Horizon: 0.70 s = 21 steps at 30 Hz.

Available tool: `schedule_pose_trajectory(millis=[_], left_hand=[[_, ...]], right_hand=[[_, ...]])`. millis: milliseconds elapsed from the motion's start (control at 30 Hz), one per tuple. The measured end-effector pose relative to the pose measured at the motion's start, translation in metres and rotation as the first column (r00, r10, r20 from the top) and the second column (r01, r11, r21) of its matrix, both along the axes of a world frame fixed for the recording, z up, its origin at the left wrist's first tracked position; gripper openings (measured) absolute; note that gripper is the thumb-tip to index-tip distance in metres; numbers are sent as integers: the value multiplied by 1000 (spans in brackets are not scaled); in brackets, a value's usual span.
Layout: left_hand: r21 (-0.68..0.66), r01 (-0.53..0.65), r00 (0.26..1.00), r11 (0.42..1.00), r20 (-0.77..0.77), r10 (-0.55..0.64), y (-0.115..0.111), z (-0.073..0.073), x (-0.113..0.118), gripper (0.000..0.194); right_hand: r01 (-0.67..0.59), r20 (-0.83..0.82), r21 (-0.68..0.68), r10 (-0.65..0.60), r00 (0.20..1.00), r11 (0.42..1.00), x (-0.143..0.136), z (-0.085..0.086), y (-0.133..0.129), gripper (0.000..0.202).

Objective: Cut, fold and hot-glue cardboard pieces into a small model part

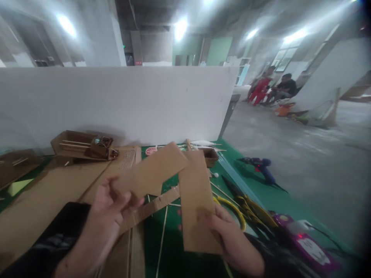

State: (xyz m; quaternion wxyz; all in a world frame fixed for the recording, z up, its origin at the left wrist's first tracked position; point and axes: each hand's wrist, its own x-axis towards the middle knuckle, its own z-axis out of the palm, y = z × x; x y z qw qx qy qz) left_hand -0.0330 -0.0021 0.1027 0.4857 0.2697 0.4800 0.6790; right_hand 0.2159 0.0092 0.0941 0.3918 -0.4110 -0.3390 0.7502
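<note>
My left hand [111,206] grips a rectangular cardboard piece [153,170] by its near left end, thumb on top. In my right hand [223,227] is a second cardboard piece [195,200], pinched at its lower right side and held roughly upright. The far ends of the two pieces meet or overlap; whether they touch I cannot tell. Beneath them, a narrow cardboard strip [153,206] runs slantwise above the green mat [153,251]. Yellow-handled scissors [242,216] lie just beyond my right hand. Thin wooden sticks [162,239] rest on the mat.
Large cardboard sheets [66,185] cover the left side, with a cardboard box holding a small motor assembly [84,146] behind. At right lie pliers [255,210], a purple device [307,243] and a blue glue gun [261,168]. A white partition [121,104] stands behind; people [282,88] sit far right.
</note>
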Motion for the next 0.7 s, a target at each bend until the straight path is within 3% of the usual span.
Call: schedule_pose_trajectory(millis=[33, 100, 200, 300, 400, 467, 533, 633, 700], left_hand=[[-36, 64, 997, 997, 39, -62, -5, -10, 12, 62], [-18, 75, 997, 997, 33, -75, -13, -27, 32, 57], [-92, 207, 976, 974, -52, -213, -22, -36, 45, 54], [-202, 452, 878, 869, -72, -473, -29, -32, 39, 58], [-230, 627, 759, 744, -34, -650, -32, -30, 28, 56], [-243, 643, 753, 726, 28, -658, -32, -33, 24, 60], [-288, 585, 804, 758, 86, -588, -32, -38, 22, 67], [-317, 500, 862, 806, 90, -499, -30, -44, 21, 72], [-294, 502, 861, 813, 90, -500, -28, -45, 22, 73]], right_hand=[[17, 0, -13, -17, 1000, 1000, -7, 5, -2, 54], [74, -4, -10, -74, 997, 997, -18, 11, -5, 57], [169, -17, 72, -168, 986, 983, -23, 12, -3, 57], [146, 29, 152, -152, 988, 978, -23, 6, 2, 52], [25, 24, 133, -28, 999, 991, -23, 1, 6, 51], [-52, -19, 104, 55, 998, 993, -23, -3, 7, 48], [-108, -48, 70, 111, 993, 992, -23, -8, 6, 43], [-121, -70, 55, 125, 990, 991, -24, -21, 4, 45], [-102, -73, 68, 107, 992, 993, -25, -30, 1, 47]])
